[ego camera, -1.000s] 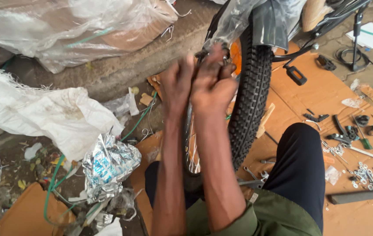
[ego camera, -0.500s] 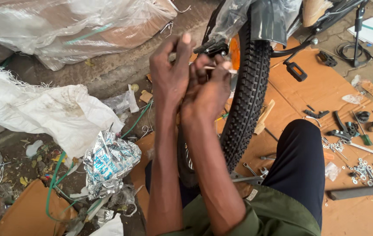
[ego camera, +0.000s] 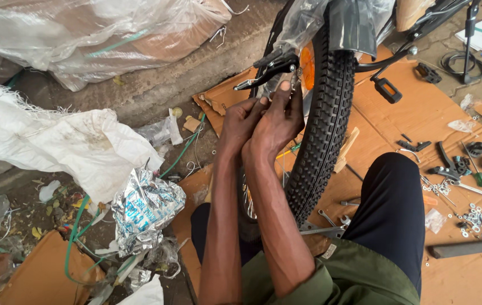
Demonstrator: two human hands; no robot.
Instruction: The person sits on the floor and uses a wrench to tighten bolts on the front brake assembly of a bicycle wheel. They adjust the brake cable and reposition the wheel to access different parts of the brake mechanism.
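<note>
A bicycle wheel with a knobby black tyre (ego camera: 325,124) stands upright between my knees. A black rim brake arm (ego camera: 269,70) sits beside its rim, next to an orange reflector (ego camera: 307,59). My left hand (ego camera: 240,124) and my right hand (ego camera: 279,121) are pressed together just below the brake arm. Their fingertips pinch a small part at the brake, which is too small to identify. Clear plastic wrap (ego camera: 308,22) covers the frame above the tyre.
Flattened cardboard (ego camera: 421,113) lies under the bicycle. Loose tools (ego camera: 455,164), nuts and bolts (ego camera: 472,217) and a hammer (ego camera: 467,245) lie on it at the right. White sacks (ego camera: 54,141), foil wrapper (ego camera: 145,209) and litter fill the left. Spanners (ego camera: 331,217) lie by my knee.
Both hands have dropped from the top of the wheel to just below the brake arm. The brake arm, hidden behind them before, now shows.
</note>
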